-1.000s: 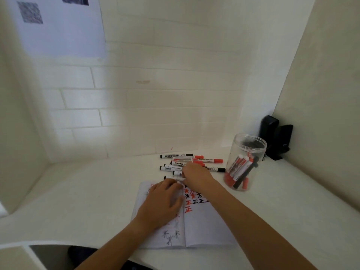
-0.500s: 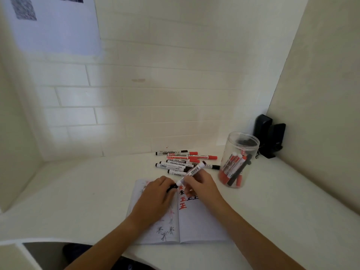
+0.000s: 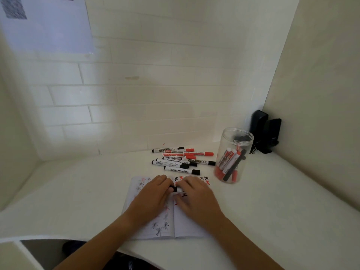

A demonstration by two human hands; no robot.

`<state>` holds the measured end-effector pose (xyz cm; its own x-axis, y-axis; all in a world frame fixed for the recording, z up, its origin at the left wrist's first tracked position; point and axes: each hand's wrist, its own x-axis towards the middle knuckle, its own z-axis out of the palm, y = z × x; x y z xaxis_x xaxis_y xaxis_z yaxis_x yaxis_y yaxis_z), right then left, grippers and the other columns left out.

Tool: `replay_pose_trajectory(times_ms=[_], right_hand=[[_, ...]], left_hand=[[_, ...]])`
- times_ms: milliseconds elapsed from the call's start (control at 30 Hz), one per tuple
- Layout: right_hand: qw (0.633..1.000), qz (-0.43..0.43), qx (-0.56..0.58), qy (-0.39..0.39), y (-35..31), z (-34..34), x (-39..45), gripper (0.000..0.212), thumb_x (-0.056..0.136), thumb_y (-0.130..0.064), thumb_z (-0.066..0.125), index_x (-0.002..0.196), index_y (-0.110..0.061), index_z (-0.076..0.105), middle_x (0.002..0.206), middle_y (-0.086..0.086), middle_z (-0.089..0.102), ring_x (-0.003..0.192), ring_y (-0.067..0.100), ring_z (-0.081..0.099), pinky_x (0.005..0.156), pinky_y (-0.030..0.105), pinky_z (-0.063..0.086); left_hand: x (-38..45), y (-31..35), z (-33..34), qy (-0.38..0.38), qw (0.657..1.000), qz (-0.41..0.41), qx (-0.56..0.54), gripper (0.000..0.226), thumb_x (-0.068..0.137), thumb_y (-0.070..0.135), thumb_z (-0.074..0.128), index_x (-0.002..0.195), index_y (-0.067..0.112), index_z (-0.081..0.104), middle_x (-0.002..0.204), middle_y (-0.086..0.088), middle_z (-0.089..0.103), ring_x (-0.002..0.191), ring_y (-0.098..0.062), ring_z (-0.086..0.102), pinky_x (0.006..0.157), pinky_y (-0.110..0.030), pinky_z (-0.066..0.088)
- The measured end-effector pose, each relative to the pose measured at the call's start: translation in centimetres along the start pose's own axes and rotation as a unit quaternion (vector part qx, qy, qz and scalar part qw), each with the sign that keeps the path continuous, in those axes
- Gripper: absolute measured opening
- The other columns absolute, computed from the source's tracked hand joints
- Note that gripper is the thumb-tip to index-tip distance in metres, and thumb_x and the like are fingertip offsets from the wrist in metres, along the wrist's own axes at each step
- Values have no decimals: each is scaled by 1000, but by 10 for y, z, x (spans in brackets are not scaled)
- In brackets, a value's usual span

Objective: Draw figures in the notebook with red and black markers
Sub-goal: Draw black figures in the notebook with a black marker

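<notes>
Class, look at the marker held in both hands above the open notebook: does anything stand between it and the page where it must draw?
No loose object does. The marker sits between the left hand and right hand, directly over the notebook. Its black end still looks capped, though mostly hidden.

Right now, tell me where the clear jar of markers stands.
The clear jar stands upright on the desk at right, in front of a black device in the corner, just right of the loose markers beyond the notebook.

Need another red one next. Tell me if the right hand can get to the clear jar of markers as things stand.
Probably yes. The clear jar stands open-topped just right of the notebook, nothing between, but the right hand is busy holding a black marker.
</notes>
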<state>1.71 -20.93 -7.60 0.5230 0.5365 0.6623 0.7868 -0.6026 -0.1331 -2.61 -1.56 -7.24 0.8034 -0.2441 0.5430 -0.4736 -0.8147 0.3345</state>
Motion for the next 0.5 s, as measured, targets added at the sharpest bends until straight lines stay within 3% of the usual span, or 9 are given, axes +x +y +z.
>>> replay_pose_trajectory(times_ms=[100,200,500], right_hand=[[1000,3,-20,-22,-8,7,-1,28,98,-38,50,111,-20,68,94,-5,69,78,14,67,59,29,57],[999,2,-52,-16,-9,2,-2,32,98,-40,45,107,-23,71,83,-8,70,62,12,66,43,25,51],[996,4,-74,-50,-15,-4,-1,27,103,-46,43,104,-29,64,70,-9,66,49,10,58,40,26,43]], left_hand=[[0,-2,0,0,1000,14,0,33,107,34,33,99,16,59,95,6,52,86,-12,47,76,-30,41],[1,-2,0,-1,999,36,1,28,105,28,37,96,15,59,95,4,52,85,-11,46,75,-25,39],[-1,-4,1,-2,997,69,16,14,101,17,42,93,14,54,93,2,50,83,-11,41,76,-20,32]])
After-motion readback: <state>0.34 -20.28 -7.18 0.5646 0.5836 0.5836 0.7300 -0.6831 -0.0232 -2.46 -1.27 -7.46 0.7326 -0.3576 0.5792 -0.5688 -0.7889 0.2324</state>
